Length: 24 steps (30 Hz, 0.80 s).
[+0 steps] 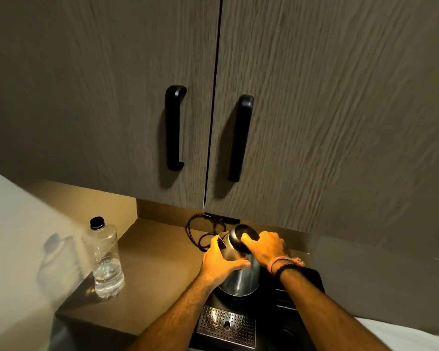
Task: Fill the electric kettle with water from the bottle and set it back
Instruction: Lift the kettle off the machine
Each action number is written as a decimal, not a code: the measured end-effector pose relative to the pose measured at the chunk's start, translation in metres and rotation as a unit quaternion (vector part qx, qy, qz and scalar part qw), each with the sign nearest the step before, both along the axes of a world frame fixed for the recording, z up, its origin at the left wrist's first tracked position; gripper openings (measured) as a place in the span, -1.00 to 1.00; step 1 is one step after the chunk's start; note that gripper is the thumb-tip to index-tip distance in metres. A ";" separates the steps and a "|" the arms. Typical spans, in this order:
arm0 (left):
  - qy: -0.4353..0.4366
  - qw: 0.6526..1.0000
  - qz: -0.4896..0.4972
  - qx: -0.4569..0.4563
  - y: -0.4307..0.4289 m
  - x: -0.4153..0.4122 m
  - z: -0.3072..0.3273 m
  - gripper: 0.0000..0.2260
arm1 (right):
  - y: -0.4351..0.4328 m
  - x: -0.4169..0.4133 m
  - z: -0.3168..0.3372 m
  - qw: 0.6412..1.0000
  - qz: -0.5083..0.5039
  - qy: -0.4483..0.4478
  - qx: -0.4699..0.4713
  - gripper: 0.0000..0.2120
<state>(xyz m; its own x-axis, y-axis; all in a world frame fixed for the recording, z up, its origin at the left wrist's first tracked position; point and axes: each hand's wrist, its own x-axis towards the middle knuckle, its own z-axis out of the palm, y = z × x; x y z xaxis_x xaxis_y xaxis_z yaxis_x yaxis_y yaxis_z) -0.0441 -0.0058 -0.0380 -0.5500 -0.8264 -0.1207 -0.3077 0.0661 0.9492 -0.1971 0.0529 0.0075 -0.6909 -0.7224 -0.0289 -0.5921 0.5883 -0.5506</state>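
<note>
A steel electric kettle (243, 278) stands on a black tray at the counter's right. My left hand (219, 262) wraps around the kettle's left side near the spout. My right hand (266, 245) rests on its black lid (237, 236), fingers curled over the top. A clear plastic water bottle (105, 259) with a black cap stands upright at the left of the counter, with a little water in its bottom part. Neither hand touches the bottle.
Two brown cabinet doors with black handles (174, 127) hang low over the counter (150, 282). A black power cord (195, 231) loops behind the kettle. A perforated metal drip grate (226, 325) sits in the black tray in front. A wall closes the left side.
</note>
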 end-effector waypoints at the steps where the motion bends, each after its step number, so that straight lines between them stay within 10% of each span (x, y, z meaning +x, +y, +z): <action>1: -0.003 1.000 0.001 0.004 -0.002 0.000 -0.001 0.20 | 0.001 0.000 0.003 1.000 -0.002 -0.009 -0.006 -0.47; 6: 0.000 1.000 0.008 0.018 -0.005 0.002 -0.001 0.22 | 0.012 -0.012 0.012 0.997 0.015 -0.073 -0.003 -0.22; 12: 0.018 0.999 -0.018 0.025 -0.010 0.002 -0.006 0.25 | 0.033 -0.020 -0.009 0.962 -0.038 -0.232 -0.140 -0.56; 24: 0.077 0.995 0.047 -0.033 -0.021 0.018 0.011 0.09 | 0.015 0.012 0.033 0.939 -0.012 -0.246 -0.239 -0.76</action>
<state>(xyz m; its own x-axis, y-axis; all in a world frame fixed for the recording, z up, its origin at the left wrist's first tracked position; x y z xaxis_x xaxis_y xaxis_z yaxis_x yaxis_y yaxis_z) -0.0259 -0.0265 -0.0268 -0.4776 -0.8785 0.0142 -0.1670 0.1067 0.9802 -0.1855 0.0679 0.0410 -0.6949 -0.7186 -0.0254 -0.1858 0.2136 -0.9591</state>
